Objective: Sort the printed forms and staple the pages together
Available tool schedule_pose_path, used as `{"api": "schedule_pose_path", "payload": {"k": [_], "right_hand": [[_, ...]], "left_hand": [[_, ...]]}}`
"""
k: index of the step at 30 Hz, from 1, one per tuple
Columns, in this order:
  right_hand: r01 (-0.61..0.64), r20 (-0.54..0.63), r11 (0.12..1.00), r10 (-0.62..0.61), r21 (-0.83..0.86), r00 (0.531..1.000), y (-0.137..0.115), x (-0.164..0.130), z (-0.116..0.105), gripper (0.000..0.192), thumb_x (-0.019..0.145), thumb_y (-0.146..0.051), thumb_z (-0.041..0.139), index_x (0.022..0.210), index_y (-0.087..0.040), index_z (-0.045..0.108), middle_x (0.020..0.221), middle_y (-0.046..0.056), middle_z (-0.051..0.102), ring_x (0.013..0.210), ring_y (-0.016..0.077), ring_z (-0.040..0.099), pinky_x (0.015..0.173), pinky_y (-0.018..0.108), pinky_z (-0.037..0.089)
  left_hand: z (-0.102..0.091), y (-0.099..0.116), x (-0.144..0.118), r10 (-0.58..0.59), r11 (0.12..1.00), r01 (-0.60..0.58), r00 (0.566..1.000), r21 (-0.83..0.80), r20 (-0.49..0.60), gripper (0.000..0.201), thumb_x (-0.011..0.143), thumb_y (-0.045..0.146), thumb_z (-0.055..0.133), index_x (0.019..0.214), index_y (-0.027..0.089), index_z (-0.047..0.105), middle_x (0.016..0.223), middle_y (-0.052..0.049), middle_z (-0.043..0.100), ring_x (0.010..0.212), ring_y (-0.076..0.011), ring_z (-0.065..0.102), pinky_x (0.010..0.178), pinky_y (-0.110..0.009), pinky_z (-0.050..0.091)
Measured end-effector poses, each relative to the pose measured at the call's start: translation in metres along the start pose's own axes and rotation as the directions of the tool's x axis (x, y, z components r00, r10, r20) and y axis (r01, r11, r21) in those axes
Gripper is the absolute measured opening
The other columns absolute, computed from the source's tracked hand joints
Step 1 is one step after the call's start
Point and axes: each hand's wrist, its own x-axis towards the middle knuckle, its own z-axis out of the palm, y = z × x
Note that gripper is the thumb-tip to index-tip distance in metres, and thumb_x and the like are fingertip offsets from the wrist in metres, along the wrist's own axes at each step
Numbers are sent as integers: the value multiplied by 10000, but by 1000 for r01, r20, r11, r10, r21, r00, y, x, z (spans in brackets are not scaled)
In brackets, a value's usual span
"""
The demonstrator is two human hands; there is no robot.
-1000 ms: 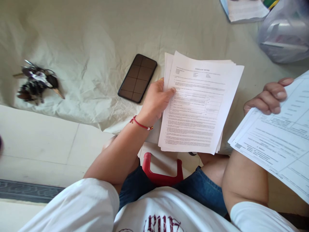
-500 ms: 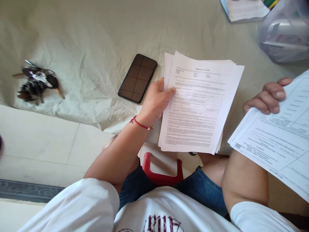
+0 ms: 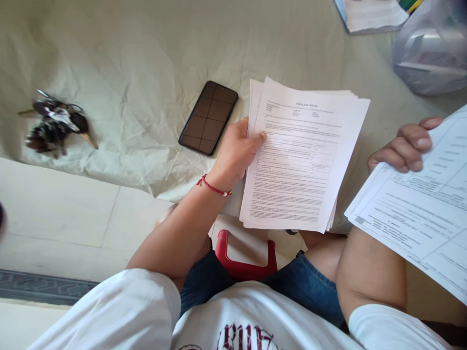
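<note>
My left hand (image 3: 239, 150), with a red string bracelet at the wrist, grips the left edge of a stack of printed sheets (image 3: 299, 170), thumb on top. The top sheet is headed "Overleaf Notes", and the sheets beneath fan out slightly. At the right, my right hand (image 3: 404, 146) is closed on other printed papers (image 3: 412, 214), which show boxes and a small square code. These papers run past the right edge of the view. A dark smartphone (image 3: 208, 118) lies just left of my left hand.
A bunch of keys (image 3: 60, 124) lies at the left on the wrinkled cloth-like cover (image 3: 134, 63). At the top right are a pad of papers (image 3: 375, 14) and a translucent plastic bag (image 3: 430, 58). A red stool (image 3: 248, 270) shows between my legs above the tiled floor (image 3: 73, 209).
</note>
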Motion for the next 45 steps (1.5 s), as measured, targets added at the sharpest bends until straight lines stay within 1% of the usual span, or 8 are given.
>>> {"api": "schedule_pose_path", "payload": {"k": [3, 6, 12, 24, 31, 37, 42, 45], "right_hand": [[6, 19, 1000, -7, 22, 1000, -2, 1, -3, 150, 1019, -131, 522, 1046, -276, 489, 661, -151, 488, 306, -48, 432, 306, -21, 267], [-18, 33, 1000, 18, -12, 999, -4, -1, -4, 159, 1026, -114, 506, 1062, -268, 508, 706, -132, 508, 328, -53, 448, 323, -23, 304], [1, 51, 999, 1, -47, 999, -3, -3, -4, 129, 1020, -131, 523, 1077, -246, 522, 716, -129, 499, 338, -69, 446, 340, -43, 291], [37, 5, 993, -37, -113, 999, -4, -1, -5, 81, 998, -184, 568, 1024, -259, 552, 689, -126, 536, 334, -49, 446, 333, -30, 285], [119, -113, 951, -157, -287, 981, -4, 10, -10, 34, 1006, -262, 629, 979, -267, 608, 619, -136, 470, 286, -3, 273, 267, 67, 263], [65, -22, 979, -70, -196, 997, -4, 4, -10, 85, 970, -269, 637, 1024, -239, 579, 648, -138, 512, 318, -59, 334, 339, -28, 243], [87, -72, 954, -112, -286, 991, -2, 4, -7, 29, 993, -233, 640, 1008, -208, 640, 635, -130, 486, 301, -69, 295, 321, -43, 199], [117, -107, 924, -166, -363, 980, 0, 4, -6, 97, 1026, -256, 595, 967, -223, 664, 647, -118, 479, 301, -54, 252, 309, -23, 233]], "left_hand": [[0, 0, 0, 5, 1000, -5, 1000, 4, -4, 193, 898, 223, 745, 1090, 206, 729, 1227, -136, 854, 1496, -430, 705, 1226, -641, 632], [1, 1, -1, 8, 1000, -8, 1000, 2, -4, 203, 892, 222, 753, 1092, 196, 732, 1237, -154, 852, 1477, -442, 717, 1222, -647, 632], [1, 1, -1, 7, 1000, -7, 1000, -1, -6, 211, 899, 207, 747, 1109, 211, 734, 1238, -127, 857, 1487, -411, 714, 1234, -603, 628], [1, 0, -1, 15, 1000, -15, 1000, 22, -1, 217, 888, 231, 740, 1105, 213, 738, 1212, -120, 868, 1476, -408, 723, 1221, -612, 639], [1, 2, -2, 13, 1000, -14, 1000, 27, 4, 211, 887, 256, 744, 1094, 217, 736, 1192, -121, 874, 1447, -413, 743, 1189, -615, 664], [2, 1, -1, -2, 1000, 2, 1000, 3, -3, 247, 879, 205, 742, 1126, 205, 731, 1254, -135, 848, 1509, -427, 694, 1221, -631, 634], [2, 0, 0, 1, 1000, -1, 1000, 13, -5, 218, 880, 218, 742, 1097, 209, 729, 1226, -126, 853, 1493, -430, 706, 1208, -639, 642], [2, 0, 0, 11, 1000, -11, 1000, 18, -7, 193, 889, 237, 735, 1080, 209, 728, 1207, -123, 859, 1482, -427, 717, 1202, -642, 647]]}}
